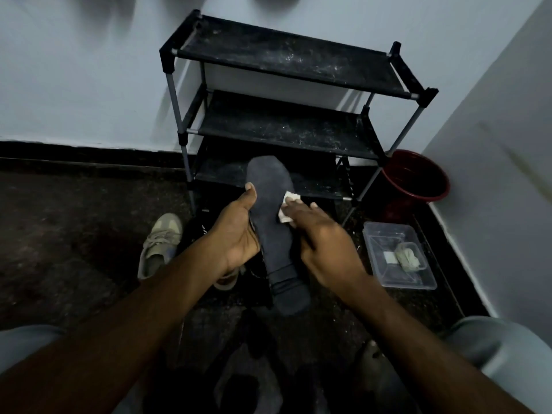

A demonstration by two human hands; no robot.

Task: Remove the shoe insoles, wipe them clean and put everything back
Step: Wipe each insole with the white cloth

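Insole (274, 234) edge gripped by left hand (236, 234); right hand (325, 243) fingers (298, 210), straight, press wipe (289, 199).

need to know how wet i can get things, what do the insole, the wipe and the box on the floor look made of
The insole looks like fabric-faced foam: dark grey, matt, creased near the heel. The wipe is white, folded, thin: tissue or cloth, cannot tell. The box looks like hard clear plastic: glossy, contents show through.
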